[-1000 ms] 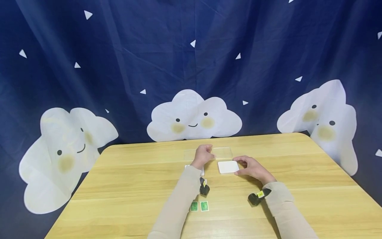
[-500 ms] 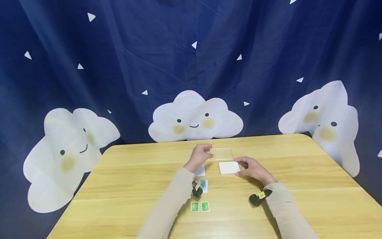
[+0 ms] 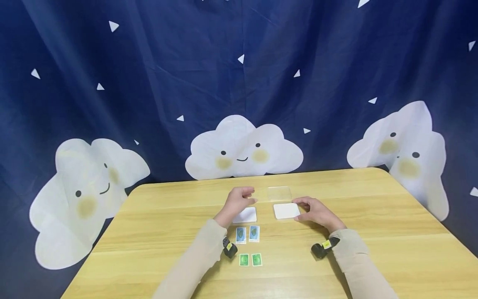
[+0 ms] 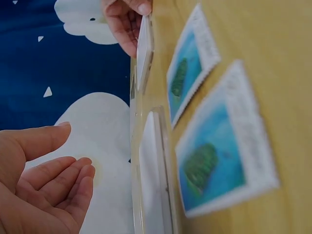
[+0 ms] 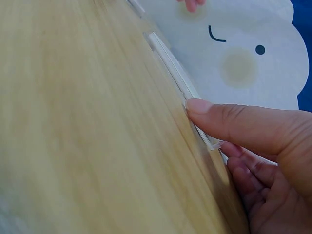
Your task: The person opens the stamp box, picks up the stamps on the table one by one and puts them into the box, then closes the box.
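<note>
My left hand (image 3: 236, 204) hovers over the left clear plastic box (image 3: 248, 214) with a white top. In the left wrist view its thumb is apart from the loosely bent fingers (image 4: 63, 183), and nothing lies between them. My right hand (image 3: 316, 212) pinches the right edge of a second white-topped clear box (image 3: 285, 211) lying on the table. The right wrist view shows the thumb pressed on its rim, with the other fingers partly hidden behind. Two blue stamps with an island picture, one left (image 3: 240, 235) and one right (image 3: 254, 234), lie in front of the left box.
Two green stamps, a left one (image 3: 244, 260) and a right one (image 3: 257, 260), lie nearer the front of the wooden table (image 3: 157, 245). A flat clear lid (image 3: 279, 193) lies behind the right box. A dark blue curtain (image 3: 209, 62) with clouds hangs behind the table.
My left hand and forearm have moved left and a little nearer, uncovering the left box and both blue stamps. My right hand keeps its hold on the right box.
</note>
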Demonstrator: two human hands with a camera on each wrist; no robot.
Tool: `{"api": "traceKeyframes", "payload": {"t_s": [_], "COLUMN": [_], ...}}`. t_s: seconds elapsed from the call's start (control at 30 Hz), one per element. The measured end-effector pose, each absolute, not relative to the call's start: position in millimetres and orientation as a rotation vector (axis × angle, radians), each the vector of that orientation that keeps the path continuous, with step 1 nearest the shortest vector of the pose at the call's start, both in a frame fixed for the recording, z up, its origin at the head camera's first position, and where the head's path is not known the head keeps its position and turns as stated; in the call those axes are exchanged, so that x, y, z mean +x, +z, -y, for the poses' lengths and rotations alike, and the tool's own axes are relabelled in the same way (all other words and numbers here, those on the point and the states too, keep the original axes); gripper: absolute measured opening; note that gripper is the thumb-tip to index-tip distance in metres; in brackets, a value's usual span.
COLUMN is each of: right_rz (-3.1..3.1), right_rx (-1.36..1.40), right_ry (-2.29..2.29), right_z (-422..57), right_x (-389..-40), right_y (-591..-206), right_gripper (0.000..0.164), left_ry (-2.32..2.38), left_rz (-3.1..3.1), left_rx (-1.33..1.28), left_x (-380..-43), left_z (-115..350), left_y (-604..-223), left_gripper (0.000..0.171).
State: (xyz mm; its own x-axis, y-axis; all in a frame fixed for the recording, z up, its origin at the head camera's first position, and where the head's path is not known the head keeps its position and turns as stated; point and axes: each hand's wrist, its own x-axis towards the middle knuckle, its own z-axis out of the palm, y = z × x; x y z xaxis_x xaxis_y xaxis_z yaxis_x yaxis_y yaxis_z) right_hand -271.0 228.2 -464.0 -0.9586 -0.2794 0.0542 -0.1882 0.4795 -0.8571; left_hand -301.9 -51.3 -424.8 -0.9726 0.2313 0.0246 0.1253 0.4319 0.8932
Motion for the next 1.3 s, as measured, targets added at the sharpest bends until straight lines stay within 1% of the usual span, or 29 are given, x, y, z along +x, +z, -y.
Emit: {"api": "traceKeyframes", "payload": {"t_s": [0.57,0.93,1.3], "right_rz": [-2.627,-2.643,-2.637], "right_rx": [-0.419,-0.385,-0.355], "right_ry": [-1.5,-1.472,-1.484], "right_z": [-228.3,-229.2,-226.8], "right_x": [-273.3,-272.1,-270.9], "right_y": [-461.7,-464.0,-464.3], "right_gripper": [0.055,0.057,0.057], "left_ry": [1.575,1.54,1.575], "left_rz": [-2.613,-2.607,-2.508], "left_rx": [0.583,0.547,0.528], "left_x": [-268.7,-250.0,-240.5], "left_z": [82.5,93.6,101.3], "left_y": [-432.1,-435.4,-440.0], "left_gripper": [0.039,0.035,0.034]}}
